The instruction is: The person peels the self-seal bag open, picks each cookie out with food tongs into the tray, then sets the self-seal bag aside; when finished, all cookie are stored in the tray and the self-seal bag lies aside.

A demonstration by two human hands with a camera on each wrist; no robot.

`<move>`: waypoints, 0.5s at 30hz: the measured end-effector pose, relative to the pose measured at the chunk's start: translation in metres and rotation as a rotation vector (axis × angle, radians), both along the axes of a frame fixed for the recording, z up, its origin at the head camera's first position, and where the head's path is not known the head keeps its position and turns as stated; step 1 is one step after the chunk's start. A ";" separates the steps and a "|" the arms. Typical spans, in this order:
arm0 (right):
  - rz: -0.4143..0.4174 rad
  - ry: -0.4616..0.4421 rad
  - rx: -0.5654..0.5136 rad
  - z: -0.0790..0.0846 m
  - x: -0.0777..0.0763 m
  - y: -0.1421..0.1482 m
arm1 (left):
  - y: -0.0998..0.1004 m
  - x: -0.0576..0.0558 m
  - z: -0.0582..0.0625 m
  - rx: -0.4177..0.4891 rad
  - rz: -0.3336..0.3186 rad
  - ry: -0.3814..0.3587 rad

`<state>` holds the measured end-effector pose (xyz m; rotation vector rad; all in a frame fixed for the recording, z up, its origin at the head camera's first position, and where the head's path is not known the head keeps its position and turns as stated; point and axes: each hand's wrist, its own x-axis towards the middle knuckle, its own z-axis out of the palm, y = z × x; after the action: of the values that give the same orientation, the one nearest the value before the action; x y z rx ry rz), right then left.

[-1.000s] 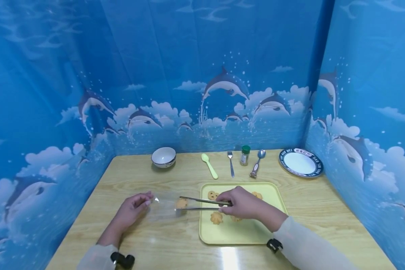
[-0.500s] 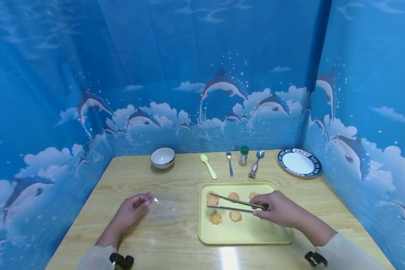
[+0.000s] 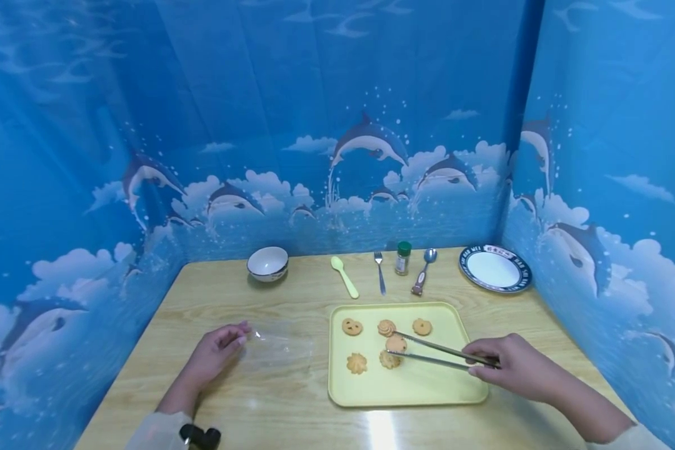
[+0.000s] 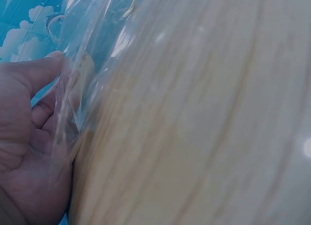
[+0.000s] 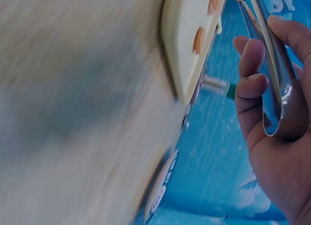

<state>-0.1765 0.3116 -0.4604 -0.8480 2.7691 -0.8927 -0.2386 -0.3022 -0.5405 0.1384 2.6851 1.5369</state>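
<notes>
My right hand (image 3: 514, 365) grips metal tongs (image 3: 435, 360), their arms pointing left over the yellow tray (image 3: 427, 390). A round cookie (image 3: 396, 343) is held between the tong tips, above the tray. In the right wrist view, fingers and thumb wrap the tongs (image 5: 284, 111) near their bent end. My left hand (image 3: 214, 355) pinches the edge of a clear plastic bag (image 3: 281, 347) left of the tray. The left wrist view shows the bag's film (image 4: 73, 84) between thumb and fingers.
Several cookies lie on the tray, among them a pretzel-shaped cookie (image 3: 352, 326) and a flower-shaped cookie (image 3: 357, 363). Behind stand a bowl (image 3: 268, 263), green spoon (image 3: 345, 277), fork (image 3: 380, 273), green-capped jar (image 3: 402, 259), metal spoon (image 3: 424, 271) and plate (image 3: 495, 269).
My right hand has moved right with the tongs, carrying the cookie from the bag's right end to over the tray. The left hand has stayed at the bag's edge.
</notes>
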 end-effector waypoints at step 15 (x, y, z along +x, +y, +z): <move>-0.050 -0.094 0.004 -0.009 0.018 0.045 | 0.001 0.001 0.000 -0.014 -0.006 0.007</move>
<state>-0.1587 0.3567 -0.4692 -0.7196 2.7216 -0.9104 -0.2372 -0.3014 -0.5401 0.1511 2.6975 1.5188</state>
